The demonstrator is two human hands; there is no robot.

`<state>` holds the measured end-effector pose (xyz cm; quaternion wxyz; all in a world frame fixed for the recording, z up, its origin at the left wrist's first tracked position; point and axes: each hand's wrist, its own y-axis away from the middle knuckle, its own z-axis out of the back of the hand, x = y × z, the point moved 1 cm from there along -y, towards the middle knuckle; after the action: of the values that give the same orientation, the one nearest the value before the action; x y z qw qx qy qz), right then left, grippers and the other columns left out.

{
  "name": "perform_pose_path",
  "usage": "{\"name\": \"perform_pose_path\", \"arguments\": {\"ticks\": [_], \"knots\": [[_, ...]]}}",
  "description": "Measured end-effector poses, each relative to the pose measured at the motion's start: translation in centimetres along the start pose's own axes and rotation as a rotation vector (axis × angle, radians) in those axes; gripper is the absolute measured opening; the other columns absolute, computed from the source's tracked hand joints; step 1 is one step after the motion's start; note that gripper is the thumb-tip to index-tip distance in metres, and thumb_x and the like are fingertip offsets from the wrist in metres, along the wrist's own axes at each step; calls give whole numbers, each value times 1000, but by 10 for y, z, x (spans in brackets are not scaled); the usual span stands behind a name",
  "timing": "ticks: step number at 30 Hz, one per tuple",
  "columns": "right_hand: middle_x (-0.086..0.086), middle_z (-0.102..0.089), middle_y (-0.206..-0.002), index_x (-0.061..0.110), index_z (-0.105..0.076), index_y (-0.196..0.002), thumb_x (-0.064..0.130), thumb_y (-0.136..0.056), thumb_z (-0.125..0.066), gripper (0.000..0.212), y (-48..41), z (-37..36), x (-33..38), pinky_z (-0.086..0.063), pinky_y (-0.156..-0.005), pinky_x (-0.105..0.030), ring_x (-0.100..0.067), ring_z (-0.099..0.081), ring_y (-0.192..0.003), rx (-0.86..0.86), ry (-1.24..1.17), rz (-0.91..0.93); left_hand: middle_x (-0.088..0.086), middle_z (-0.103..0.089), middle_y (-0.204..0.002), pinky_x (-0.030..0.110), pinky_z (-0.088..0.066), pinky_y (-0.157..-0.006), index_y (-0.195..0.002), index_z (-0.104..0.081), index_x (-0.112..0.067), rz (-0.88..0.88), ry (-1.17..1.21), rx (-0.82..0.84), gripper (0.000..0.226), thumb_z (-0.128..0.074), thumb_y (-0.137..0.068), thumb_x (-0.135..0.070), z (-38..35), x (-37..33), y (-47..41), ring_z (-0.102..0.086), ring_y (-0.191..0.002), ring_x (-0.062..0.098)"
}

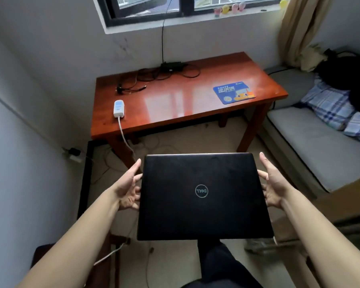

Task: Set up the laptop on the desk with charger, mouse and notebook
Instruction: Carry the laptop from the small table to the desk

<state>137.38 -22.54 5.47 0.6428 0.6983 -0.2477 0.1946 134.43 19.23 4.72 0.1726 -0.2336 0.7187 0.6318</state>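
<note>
We saw the left hand [127, 188] and right hand [273, 183] grasping a closed black laptop [204, 196] by its side edges, held level above the floor, near of the desk [175, 100].

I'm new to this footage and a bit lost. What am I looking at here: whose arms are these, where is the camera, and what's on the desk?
The one camera sits on a person's head, looking forward and down, so the arms are their own. The left hand and right hand grip the sides of a closed black laptop, carried in the air in front of the desk. On the desk lie a blue mouse pad, a white power strip and tangled black cables. No mouse or notebook shows.
</note>
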Motion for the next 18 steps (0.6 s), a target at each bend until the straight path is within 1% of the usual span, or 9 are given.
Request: {"name": "perform_pose_path", "arguments": {"ticks": [3, 5, 6, 8, 10, 12, 14, 16, 18], "knots": [[-10, -67, -119, 32, -70, -96, 96, -59, -55, 75, -49, 2, 62, -61, -67, -45, -32, -66, -105, 36, 9, -21, 9, -66, -125, 64, -48, -92, -108, -69, -37, 8, -6, -19, 71, -47, -69, -90, -12, -62, -32, -63, -114, 36], [-9, -69, -117, 33, -77, -90, 95, -60, -54, 73, -78, 1, 107, -61, -61, -41, -30, -67, -102, 65, 28, -26, 13, -65, -127, 66, -47, -91, -118, -66, -36, 4, 3, -21, 75, -47, -69, -90, -15, -104, -52, -63, -114, 38], [-9, -70, -117, 34, -78, -90, 96, -61, -53, 73, -90, 0, 131, -61, -64, -41, -30, -67, -103, 88, 43, -14, 14, -64, -128, 67, -47, -91, -124, -64, -35, -9, 11, -16, 80, -48, -69, -90, -16, -124, -61, -63, -114, 39], [-8, -69, -117, 35, -81, -88, 97, -62, -50, 74, -111, -5, 182, -58, -80, -44, -31, -64, -106, 124, 89, -5, 15, -62, -129, 67, -47, -90, -130, -61, -34, -22, 31, -31, 85, -48, -68, -90, -15, -164, -81, -62, -115, 40], [-8, -68, -118, 36, -81, -84, 97, -62, -49, 73, -130, -10, 221, -48, -95, -49, -32, -61, -110, 123, 120, -6, 15, -60, -132, 68, -43, -94, -130, -61, -36, -12, 44, -62, 84, -47, -68, -91, -15, -192, -92, -59, -117, 41], [-10, -67, -119, 32, -79, -100, 98, -60, -50, 82, -151, -13, 256, -45, -99, -54, -34, -59, -114, 146, 146, -11, 15, -57, -135, 72, -32, -102, -133, -56, -40, -4, 57, -87, 83, -44, -69, -91, -14, -216, -108, -54, -122, 44], [-14, -68, -122, 29, -75, -112, 99, -57, -51, 92, -180, -18, 291, -48, -92, -57, -38, -60, -117, 169, 167, -17, 15, -55, -137, 74, -23, -104, -140, -48, -40, 4, 79, -114, 87, -43, -70, -91, -10, -245, -131, -49, -125, 46], [-16, -68, -124, 29, -74, -114, 98, -58, -51, 92, -207, -28, 319, -52, -79, -55, -40, -61, -115, 177, 185, -26, 16, -53, -138, 76, -21, -105, -145, -43, -38, 7, 91, -136, 90, -43, -71, -90, -6, -271, -152, -45, -128, 48], [-16, -66, -125, 29, -72, -115, 97, -61, -49, 90, -231, -39, 339, -50, -72, -52, -39, -60, -113, 155, 184, -37, 17, -51, -140, 76, -20, -106, -148, -39, -38, 9, 81, -160, 92, -41, -72, -90, -2, -294, -173, -43, -129, 49]]}}
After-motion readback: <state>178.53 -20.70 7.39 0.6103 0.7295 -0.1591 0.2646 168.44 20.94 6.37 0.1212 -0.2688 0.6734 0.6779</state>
